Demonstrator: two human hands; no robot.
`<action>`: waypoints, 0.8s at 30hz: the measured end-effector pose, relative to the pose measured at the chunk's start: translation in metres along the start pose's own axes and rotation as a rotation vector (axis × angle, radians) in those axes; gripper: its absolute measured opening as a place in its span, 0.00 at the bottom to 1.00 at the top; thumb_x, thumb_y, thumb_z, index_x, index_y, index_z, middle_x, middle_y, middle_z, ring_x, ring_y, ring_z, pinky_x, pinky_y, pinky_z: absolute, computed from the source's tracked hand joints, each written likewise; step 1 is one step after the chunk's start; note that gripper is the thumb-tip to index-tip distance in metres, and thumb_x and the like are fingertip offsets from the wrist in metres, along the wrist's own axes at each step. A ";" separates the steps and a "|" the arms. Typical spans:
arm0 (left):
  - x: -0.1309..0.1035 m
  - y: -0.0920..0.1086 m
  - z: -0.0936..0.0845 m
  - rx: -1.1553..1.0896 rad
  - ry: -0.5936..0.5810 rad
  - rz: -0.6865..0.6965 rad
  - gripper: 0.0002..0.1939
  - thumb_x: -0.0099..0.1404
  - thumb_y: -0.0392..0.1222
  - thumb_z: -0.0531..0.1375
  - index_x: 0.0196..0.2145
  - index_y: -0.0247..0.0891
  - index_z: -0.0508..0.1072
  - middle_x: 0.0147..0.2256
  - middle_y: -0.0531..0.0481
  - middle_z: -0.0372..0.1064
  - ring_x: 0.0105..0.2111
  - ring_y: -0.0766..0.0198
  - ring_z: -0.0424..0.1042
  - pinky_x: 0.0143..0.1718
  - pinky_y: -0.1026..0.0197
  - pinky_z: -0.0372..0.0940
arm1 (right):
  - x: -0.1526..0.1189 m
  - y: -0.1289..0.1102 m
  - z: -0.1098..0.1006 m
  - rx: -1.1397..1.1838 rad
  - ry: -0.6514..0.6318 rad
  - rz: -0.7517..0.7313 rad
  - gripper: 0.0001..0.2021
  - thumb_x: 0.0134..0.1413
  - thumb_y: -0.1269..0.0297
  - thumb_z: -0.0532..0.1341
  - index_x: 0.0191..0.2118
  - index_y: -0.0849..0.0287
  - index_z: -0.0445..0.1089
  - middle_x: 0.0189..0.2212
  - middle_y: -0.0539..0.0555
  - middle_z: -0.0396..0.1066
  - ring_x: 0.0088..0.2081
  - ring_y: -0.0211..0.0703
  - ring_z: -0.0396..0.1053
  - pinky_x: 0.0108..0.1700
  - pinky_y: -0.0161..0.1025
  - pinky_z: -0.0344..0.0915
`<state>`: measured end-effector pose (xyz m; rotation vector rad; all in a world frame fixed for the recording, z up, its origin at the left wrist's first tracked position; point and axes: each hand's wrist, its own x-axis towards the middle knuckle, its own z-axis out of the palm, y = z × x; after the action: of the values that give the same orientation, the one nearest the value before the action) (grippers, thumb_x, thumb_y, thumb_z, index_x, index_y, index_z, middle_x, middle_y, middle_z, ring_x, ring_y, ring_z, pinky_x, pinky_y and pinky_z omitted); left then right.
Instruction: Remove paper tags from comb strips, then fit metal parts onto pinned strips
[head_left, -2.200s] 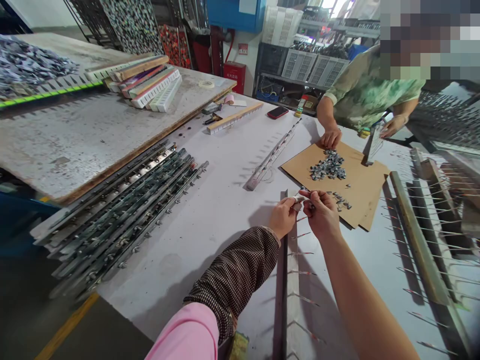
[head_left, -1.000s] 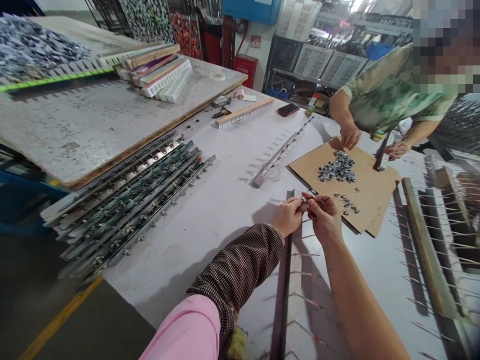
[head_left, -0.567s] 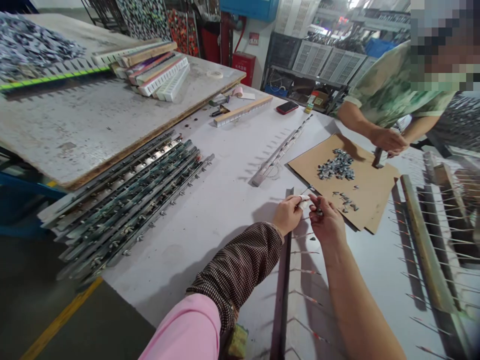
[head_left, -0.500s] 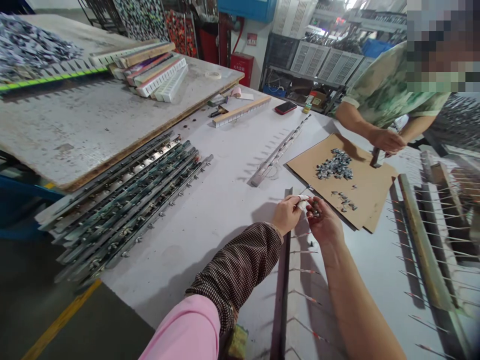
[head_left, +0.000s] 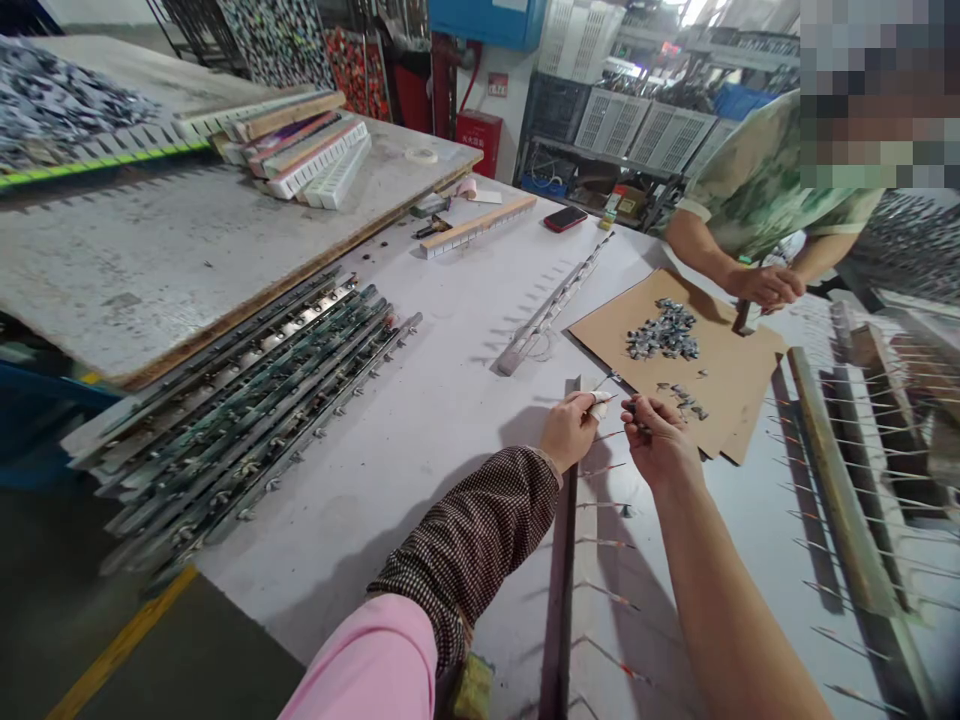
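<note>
My left hand (head_left: 571, 430) is closed at the far end of a long metal bar (head_left: 564, 600), its wrapped fingertips pinching a thin wire pin. Several more wire pins with reddish tips stick out to the right along this bar. Just right of the left fingertips, my right hand (head_left: 656, 430) is closed around small dark pieces too small to name. A small gap parts the two hands. Beyond them, small grey metallic pieces (head_left: 664, 330) lie heaped on brown cardboard (head_left: 724, 385).
A stack of metal bars (head_left: 270, 390) lies at the left. Across the table, a person's hands (head_left: 772, 288) hold a dark tool. More pinned bars (head_left: 836, 480) stand at the right. A phone (head_left: 565, 219) and a short rack (head_left: 551, 310) lie farther back.
My right hand has moved slightly right, away from the left fingertips, and its fingers have closed more. The left hand stays at the bar. The view has shifted a little.
</note>
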<state>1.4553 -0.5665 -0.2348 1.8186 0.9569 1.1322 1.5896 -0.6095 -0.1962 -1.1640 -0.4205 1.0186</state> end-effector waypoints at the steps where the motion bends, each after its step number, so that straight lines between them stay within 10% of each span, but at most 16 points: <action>1: 0.000 0.000 0.000 0.006 -0.002 -0.001 0.09 0.72 0.37 0.58 0.46 0.39 0.78 0.44 0.46 0.77 0.45 0.59 0.76 0.52 0.59 0.71 | 0.001 0.001 0.001 0.005 -0.013 -0.001 0.22 0.24 0.57 0.83 0.28 0.59 0.77 0.27 0.51 0.78 0.22 0.28 0.67 0.19 0.22 0.63; 24: 0.000 0.009 -0.006 0.060 -0.048 -0.054 0.09 0.72 0.37 0.58 0.45 0.39 0.79 0.43 0.48 0.77 0.45 0.61 0.76 0.51 0.62 0.69 | -0.002 -0.006 0.023 0.061 -0.126 -0.052 0.16 0.33 0.63 0.80 0.32 0.56 0.79 0.33 0.53 0.76 0.26 0.30 0.61 0.16 0.23 0.50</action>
<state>1.4516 -0.5686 -0.2248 1.8486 1.0159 1.0319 1.5740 -0.5985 -0.1819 -1.0322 -0.5138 1.0556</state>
